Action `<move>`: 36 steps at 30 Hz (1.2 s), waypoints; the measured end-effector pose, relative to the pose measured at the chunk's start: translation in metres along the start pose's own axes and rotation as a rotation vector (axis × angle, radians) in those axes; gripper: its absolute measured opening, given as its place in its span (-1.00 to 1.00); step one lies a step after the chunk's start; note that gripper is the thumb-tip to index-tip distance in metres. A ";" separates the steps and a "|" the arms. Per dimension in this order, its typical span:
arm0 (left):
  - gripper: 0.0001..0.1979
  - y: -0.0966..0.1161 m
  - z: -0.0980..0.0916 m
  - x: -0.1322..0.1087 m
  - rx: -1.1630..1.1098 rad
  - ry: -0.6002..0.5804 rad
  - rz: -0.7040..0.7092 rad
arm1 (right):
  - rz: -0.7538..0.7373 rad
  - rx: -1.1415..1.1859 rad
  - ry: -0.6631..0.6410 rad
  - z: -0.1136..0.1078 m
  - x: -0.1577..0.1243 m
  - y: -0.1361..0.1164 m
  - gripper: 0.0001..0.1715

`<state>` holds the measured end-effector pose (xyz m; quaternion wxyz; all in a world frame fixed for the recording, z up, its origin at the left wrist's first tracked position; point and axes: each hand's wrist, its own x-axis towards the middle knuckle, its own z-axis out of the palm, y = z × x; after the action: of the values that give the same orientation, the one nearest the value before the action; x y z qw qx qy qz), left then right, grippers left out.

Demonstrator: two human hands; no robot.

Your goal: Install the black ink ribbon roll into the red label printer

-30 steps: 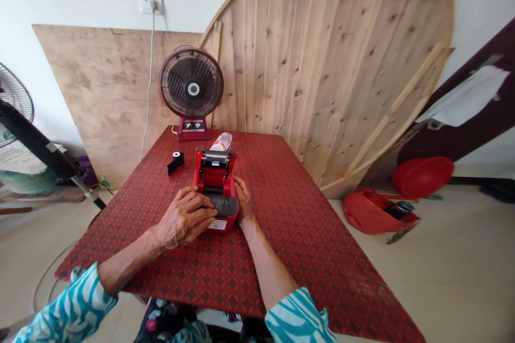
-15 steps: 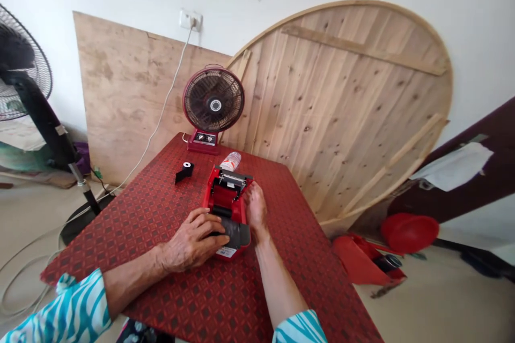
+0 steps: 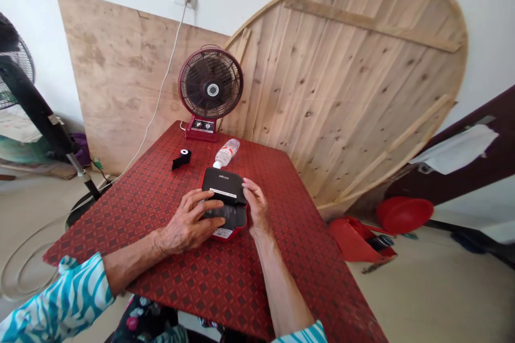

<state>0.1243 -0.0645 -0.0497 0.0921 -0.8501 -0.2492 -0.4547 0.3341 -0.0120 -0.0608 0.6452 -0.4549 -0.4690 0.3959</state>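
A small red and black printer (image 3: pixel 223 178) lies on the red patterned table, its black lid folded down over the body. My left hand (image 3: pixel 197 220) rests over the printer's left and front part, fingers spread across the dark front panel. At the lid's right edge, my right hand (image 3: pixel 256 206) has its bent fingertips on the rim. Its palm faces the printer's side. A black roll with a white core (image 3: pixel 183 158) sits on the table, with a loose end hanging out. Behind the printer, a clear plastic bottle (image 3: pixel 227 152) lies on its side with its white cap towards me.
A dark red table fan (image 3: pixel 211 88) stands at the table's (image 3: pixel 289 225) far end. A white cord (image 3: pixel 163 86) runs from the wall socket. The round wooden board (image 3: pixel 354 91) leans on the wall. A red basin (image 3: pixel 404 215) and dustpan (image 3: pixel 354 238) are right; a standing fan (image 3: pixel 36 102) is left.
The printer's lid was raised, showing the roller and inner parts; it has swung down towards me. My right hand has come up from the printer's side to the lid's edge. The view has shifted slightly.
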 end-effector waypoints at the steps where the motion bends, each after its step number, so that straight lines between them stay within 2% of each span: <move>1: -0.77 0.000 -0.001 0.000 -0.025 -0.012 0.001 | 0.020 0.022 -0.006 0.001 -0.002 -0.001 -0.71; 3: -0.77 -0.002 -0.003 0.002 -0.114 -0.011 -0.038 | 0.076 0.066 -0.016 0.003 -0.004 -0.003 -0.61; 7: -0.61 -0.016 -0.008 0.006 -0.239 0.056 -0.372 | 0.153 0.112 -0.027 0.005 -0.005 -0.006 -0.53; 9: -0.61 -0.025 -0.008 0.006 -0.214 0.021 -0.460 | 0.158 0.107 -0.027 0.005 -0.005 -0.007 -0.52; 12: -0.62 -0.036 -0.008 0.004 -0.152 -0.055 -0.387 | 0.161 0.070 -0.034 0.003 -0.007 -0.005 -0.52; 15: -0.62 -0.041 -0.005 0.001 -0.128 -0.080 -0.332 | 0.094 -0.025 -0.057 0.000 -0.007 -0.002 -0.56; 18: -0.60 -0.042 -0.002 -0.002 -0.170 -0.090 -0.375 | 0.062 -0.050 -0.075 0.000 -0.009 0.002 -0.55; 22: -0.56 -0.033 -0.004 -0.002 -0.251 -0.071 -0.420 | 0.078 0.044 -0.015 0.007 -0.013 0.013 -0.49; 26: -0.45 -0.014 -0.011 0.010 -0.213 -0.080 -0.282 | 0.004 -0.001 0.068 0.013 -0.016 0.026 -0.47; 30: -0.68 0.000 -0.013 0.026 -0.113 -0.041 -0.204 | 0.025 -0.095 0.060 0.011 -0.015 0.028 -0.53; 33: -0.82 0.000 -0.012 0.034 -0.072 -0.040 -0.168 | 0.033 -0.093 0.065 0.012 -0.014 0.026 -0.55; 36: -0.88 -0.003 -0.011 0.038 -0.047 -0.042 -0.163 | 0.052 -0.039 0.070 0.013 -0.013 0.030 -0.51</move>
<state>0.1323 -0.0536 -0.0127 0.0294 -0.8382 -0.3087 -0.4486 0.3163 -0.0132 -0.0907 0.6418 -0.4930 -0.4418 0.3871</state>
